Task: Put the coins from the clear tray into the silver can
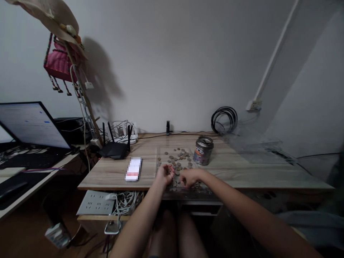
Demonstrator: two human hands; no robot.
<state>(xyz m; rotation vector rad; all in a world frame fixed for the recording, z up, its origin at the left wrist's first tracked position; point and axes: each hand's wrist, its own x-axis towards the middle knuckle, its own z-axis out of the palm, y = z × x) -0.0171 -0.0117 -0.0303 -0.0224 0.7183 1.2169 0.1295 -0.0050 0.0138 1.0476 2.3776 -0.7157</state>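
Observation:
Many loose coins (177,164) lie spread on a clear plastic sheet (161,152) at the front middle of the desk. My left hand (165,173) is over the left side of the coins, palm turned up and fingers curled inward; whatever lies in the palm is too small to make out. Just right of it, my right hand (189,177) points down at the coins with its fingers bent together, the fingertips partly hidden. A round metal coin tin (203,151) with a colourful label stands upright behind my right hand.
A phone (133,169) lies left of the coins, near a black router (115,149). A small dark bottle (168,128) and a coiled black cable (224,120) are by the wall. Clear plastic (252,145) covers the right rear. A laptop (34,125) stands far left.

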